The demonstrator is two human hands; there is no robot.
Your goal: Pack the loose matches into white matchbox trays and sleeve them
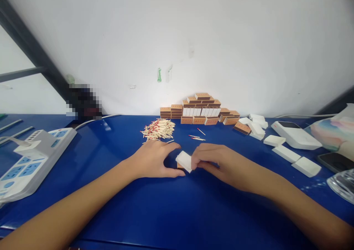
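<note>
My right hand (208, 159) pinches a white matchbox tray (184, 160) at its right end. Under the tray, a strip of an orange-brown matchbox sleeve (179, 166) shows; most of it is hidden. To the left, my left hand (156, 159) has its thumb and fingers spread around the sleeve's side, with a gap between them and the tray. Just beyond that hand lies a heap of red-tipped matches (159, 129). Several loose matches (197, 136) lie on the blue table (155, 209) beyond the tray.
Matchboxes (200, 110) are stacked against the wall. White trays (284, 153), a white device (297, 135), a dark phone (336, 162) and clear plastic (343, 185) lie at the right. A power strip (35, 161) with a plugged-in adapter sits at the left.
</note>
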